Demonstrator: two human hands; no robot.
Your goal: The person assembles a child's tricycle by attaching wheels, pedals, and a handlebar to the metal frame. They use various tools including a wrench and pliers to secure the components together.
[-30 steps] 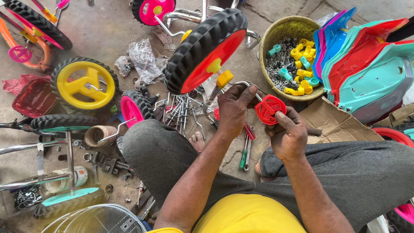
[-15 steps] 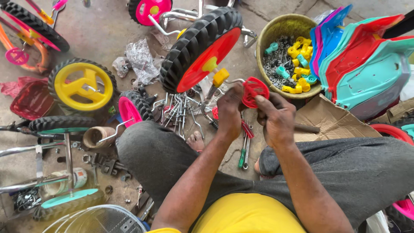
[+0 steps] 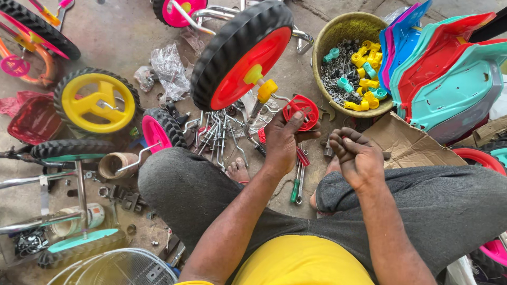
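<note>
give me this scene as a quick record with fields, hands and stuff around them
left hand: holds a red round plastic part by the axle of the red-hubbed wheel
right hand: closed, apart from the part; contents hidden
between the knees: screwdrivers on the floor
ahead: loose bolts, bowl of yellow and teal fittings
right side: stacked plastic seats
left side: yellow-hubbed wheel

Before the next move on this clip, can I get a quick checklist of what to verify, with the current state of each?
1. Left hand grips the red slotted disc: ok.
2. Disc sits at the metal axle end beside the yellow fitting: ok; whether seated, cannot tell.
3. Right hand is curled shut; what it holds: cannot tell.
4. Red wheel stands tilted on its tyre, no hand steadying it: not ok.
5. Screwdrivers lie between the knees, within reach: ok.
6. Basin of small parts is close by: ok.
</note>
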